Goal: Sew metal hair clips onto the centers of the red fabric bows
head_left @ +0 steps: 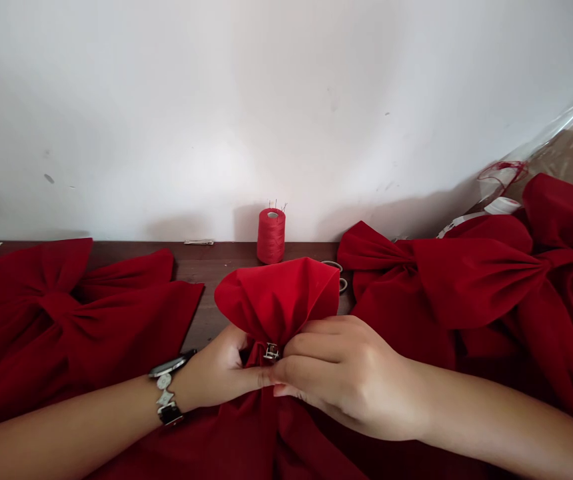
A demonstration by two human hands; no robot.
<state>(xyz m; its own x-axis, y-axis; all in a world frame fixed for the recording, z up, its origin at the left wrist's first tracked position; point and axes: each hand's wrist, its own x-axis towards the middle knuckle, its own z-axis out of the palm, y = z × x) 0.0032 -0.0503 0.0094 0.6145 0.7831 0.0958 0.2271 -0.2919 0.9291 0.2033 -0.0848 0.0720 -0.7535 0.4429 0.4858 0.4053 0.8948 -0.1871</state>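
Observation:
A piece of red fabric is gathered into a bow shape in front of me, its pinched middle between my two hands. My left hand, with a wristwatch on the wrist, is closed on the gathered middle from the left. My right hand is closed on the same spot from the right, fingers curled. A small silver metal piece shows between my fingertips at the gather; I cannot tell which hand holds it.
A red thread spool with needles stuck in its top stands by the white wall. Finished red bows lie left and right on the dark wooden table. Clear plastic wrap and a white tape roll sit far right.

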